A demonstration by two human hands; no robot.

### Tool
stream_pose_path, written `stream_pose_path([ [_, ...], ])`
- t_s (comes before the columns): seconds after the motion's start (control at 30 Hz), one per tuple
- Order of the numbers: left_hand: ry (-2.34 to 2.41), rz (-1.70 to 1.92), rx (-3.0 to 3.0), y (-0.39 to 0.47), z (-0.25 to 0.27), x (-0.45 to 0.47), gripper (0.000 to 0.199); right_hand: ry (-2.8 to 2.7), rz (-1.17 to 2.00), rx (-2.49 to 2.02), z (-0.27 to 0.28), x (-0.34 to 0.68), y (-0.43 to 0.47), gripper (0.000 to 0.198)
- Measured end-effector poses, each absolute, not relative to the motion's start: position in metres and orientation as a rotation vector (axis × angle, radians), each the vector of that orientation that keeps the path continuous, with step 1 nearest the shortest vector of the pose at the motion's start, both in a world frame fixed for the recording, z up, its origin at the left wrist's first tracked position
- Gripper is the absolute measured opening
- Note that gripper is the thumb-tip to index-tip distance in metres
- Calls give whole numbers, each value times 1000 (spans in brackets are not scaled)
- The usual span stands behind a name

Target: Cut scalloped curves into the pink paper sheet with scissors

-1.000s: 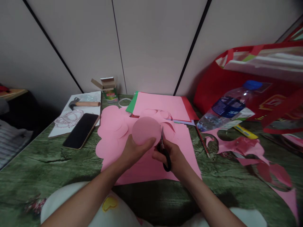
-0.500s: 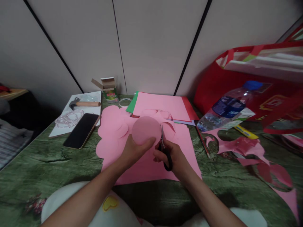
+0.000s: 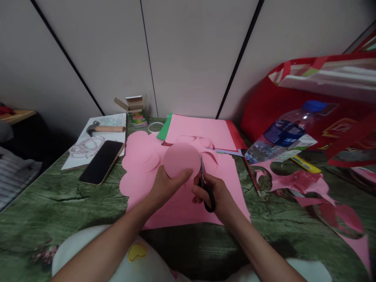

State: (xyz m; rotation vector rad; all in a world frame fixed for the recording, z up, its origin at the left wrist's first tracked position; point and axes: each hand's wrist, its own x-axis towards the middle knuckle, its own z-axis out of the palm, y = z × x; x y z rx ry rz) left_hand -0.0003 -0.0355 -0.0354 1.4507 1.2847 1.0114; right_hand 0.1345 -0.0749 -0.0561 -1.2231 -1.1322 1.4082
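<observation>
My left hand (image 3: 169, 184) grips a round pink paper disc (image 3: 181, 158) by its lower edge, thumb on top. The scissors (image 3: 208, 196), with black handles, are in my right hand (image 3: 216, 192), their blades pointing up along the disc's right edge. Whether the blades touch the paper I cannot tell. Beneath both hands lie large pink paper sheets (image 3: 179, 215). Several cut pink circles (image 3: 138, 156) overlap on the left part of these sheets, and a curled pink offcut (image 3: 210, 156) rests just beyond the scissors.
At left are a phone (image 3: 101, 161), a hammer (image 3: 108, 128) and a bead string (image 3: 86, 147). An opened small box (image 3: 137, 115) stands at the back. On the right are a plastic bottle (image 3: 283, 131), a red bag (image 3: 264, 102), a pencil (image 3: 252, 176) and pink scraps (image 3: 302, 184).
My right hand and the scissors have shifted very slightly right, away from the disc's edge. The disc has risen a touch in my left hand. Otherwise the scene looks the same.
</observation>
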Motion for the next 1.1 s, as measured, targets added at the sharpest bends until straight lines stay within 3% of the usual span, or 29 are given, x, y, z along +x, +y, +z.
stream_pose_path([
  [1.1, 1265, 998, 1490, -36, -38, -2, 26, -1156, 1370, -1237, -58, 135, -74, 24],
])
